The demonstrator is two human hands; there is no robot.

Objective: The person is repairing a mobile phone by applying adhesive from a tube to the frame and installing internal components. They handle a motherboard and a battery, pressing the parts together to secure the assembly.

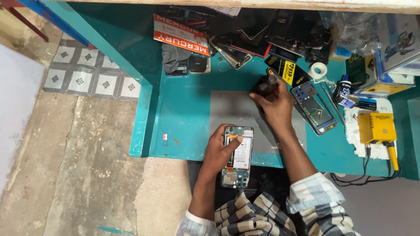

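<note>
Floor, far left: patterned grey tiles (83, 72) above, rough bare concrete (87, 175) below; wide open room here, bounded on the right by the teal bench's painted side edge.

Teal workbench (183, 113): smooth painted top, its near edge straight along the person's lap. A bare strip of teal lies between the left edge and the mat.

Grey work mat (232, 109): flat, matte, rectangular, in mid-bench; its upper left part is uncovered.

Opened smartphone (238, 153): back cover off, pale battery and green circuit boards exposed; upright rectangle lying on the mat's near edge and overhanging the bench edge toward the lap.

Left hand (218, 150): forearm rising from below, fingers curled around the phone's left side, thumb laid across the upper part of the battery; a small orange piece shows at the thumb tip, kind unclear.

Right hand (275, 107): arm angled up from a checked sleeve, wrist bent, fist closed around a dark handled tool (264, 85), probably a screwdriver, held over the mat's far edge, well apart from the phone.

Clutter, back edge: dark phone parts and screens (262, 35), heaped.

Right of mat: blue phone frame (315, 109), white tape roll (318, 70), yellow boxy device (376, 127) on white cloth, cables trailing off the near edge.
</note>
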